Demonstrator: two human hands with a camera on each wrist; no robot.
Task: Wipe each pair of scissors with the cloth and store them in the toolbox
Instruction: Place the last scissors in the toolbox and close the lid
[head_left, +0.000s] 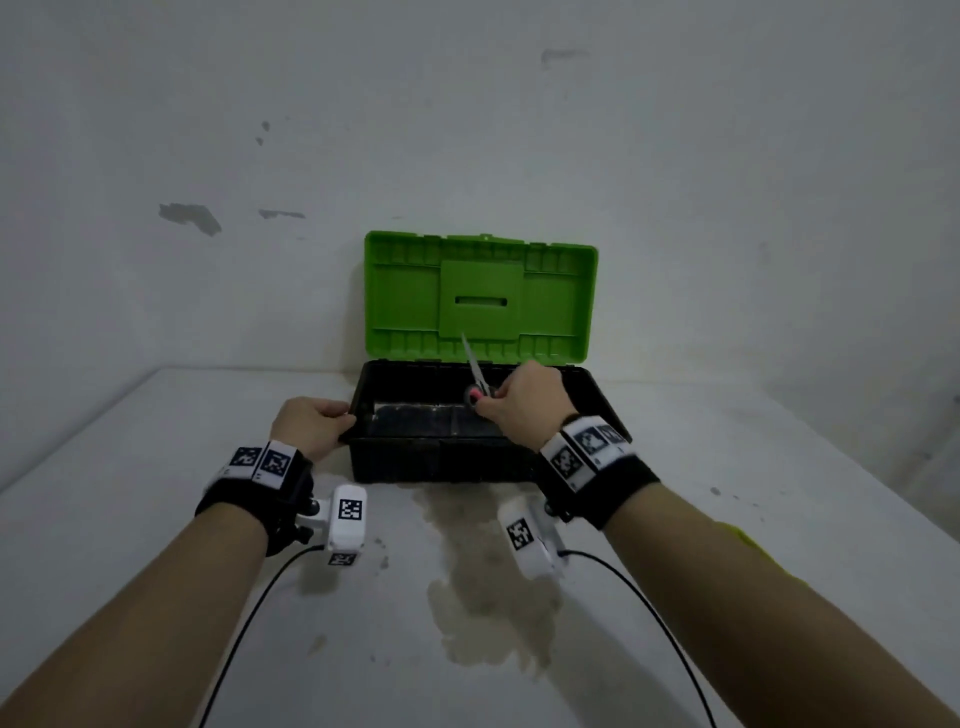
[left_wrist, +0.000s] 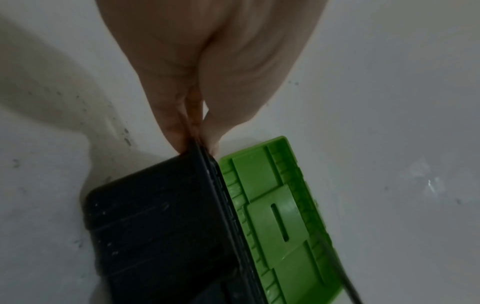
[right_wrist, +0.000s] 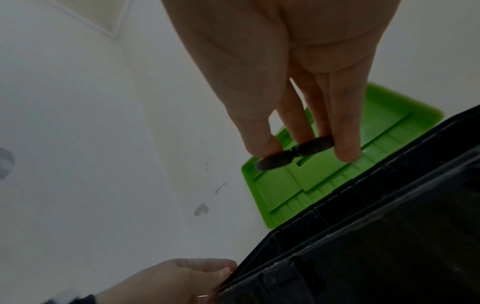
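Two hands over the stained desk (head_left: 156, 519) — left hand (head_left: 311, 423) grips toolbox (head_left: 441, 460) rim at its left end, right hand (head_left: 524, 397) pinches scissors (head_left: 475, 376) by handles above open box, blades twd green lid (head_left: 480, 296).

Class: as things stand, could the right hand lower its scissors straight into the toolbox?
Probably yes: the green lid stands open, and the right hand holds the scissors over the toolbox.

The toolbox (head_left: 441, 457) at frame centre was black, its raised lid (head_left: 480, 296) bright green. The scissors (head_left: 477, 382) had silver blades and pink-and-dark handles. Wristbands (head_left: 270, 462) bore black-and-white square codes. The table (head_left: 156, 519) was whitish, brown-stained at lower centre.
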